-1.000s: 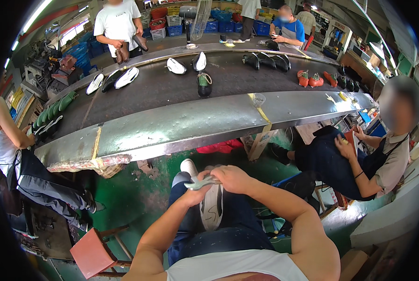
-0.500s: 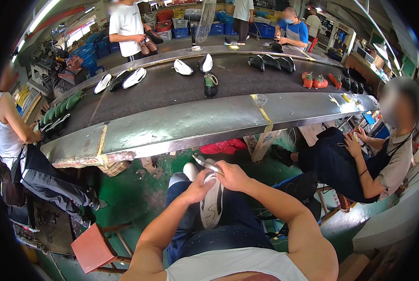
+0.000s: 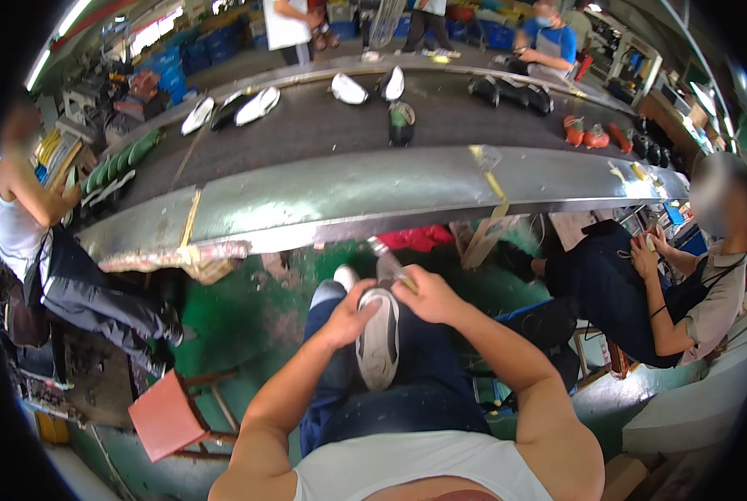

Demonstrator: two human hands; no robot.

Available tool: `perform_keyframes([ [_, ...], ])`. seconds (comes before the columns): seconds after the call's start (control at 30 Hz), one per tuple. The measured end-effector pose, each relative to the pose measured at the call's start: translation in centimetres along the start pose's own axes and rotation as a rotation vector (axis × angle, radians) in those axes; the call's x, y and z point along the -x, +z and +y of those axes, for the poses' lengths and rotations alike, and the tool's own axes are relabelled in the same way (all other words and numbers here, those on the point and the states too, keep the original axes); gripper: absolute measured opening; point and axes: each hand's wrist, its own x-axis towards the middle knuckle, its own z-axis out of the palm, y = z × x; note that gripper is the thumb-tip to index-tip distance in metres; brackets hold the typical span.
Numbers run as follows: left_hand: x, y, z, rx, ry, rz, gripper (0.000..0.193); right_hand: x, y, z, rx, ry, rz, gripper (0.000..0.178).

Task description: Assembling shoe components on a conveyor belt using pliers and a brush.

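shoe (image 3: 377, 346): smooth, matt | bench edge (image 3: 348, 188): glossy metal (glaring in patches) | belt (image 3: 298, 134): matt

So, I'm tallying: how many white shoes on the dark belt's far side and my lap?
5: low white shoe at left, second past a black shoe, third near the middle, black-sided fourth beside it, fifth touching your left hand.

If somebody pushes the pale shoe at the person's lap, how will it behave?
The pale shoe probably keeps its form: it looks rounded, without sagging. It might rock, since its outline is curved, though the left hand at its far end may steady it.
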Motion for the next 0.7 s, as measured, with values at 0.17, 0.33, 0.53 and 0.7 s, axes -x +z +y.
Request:
perform_keyframes([
  [0.17, 0.1, -1.5, 2.9, -0.006, -0.017, 0.006, 0.048, 7.0, -0.8, -0.8, -0.297, 0.381, -0.248, 0.033],
  [0.33, -0.1, -2.4, 1.2, 0.209, -0.009, -0.087, 0.047, 8.2, 0.9, -1.1, -0.441, 0.407, -0.427, 0.034],
  [0.53, 0.2, -1.9, 1.8, -0.003, 0.097, -0.104, 0.049, 7.6, 1.6, -0.8, -0.686, 0.452, -0.409, 0.030],
  [0.7, -0.1, -1.8, 0.9, -0.089, 0.096, -0.049, 0.047, 6.3, -0.1, -0.4, -0.667, 0.551, -0.533, 0.033],
])
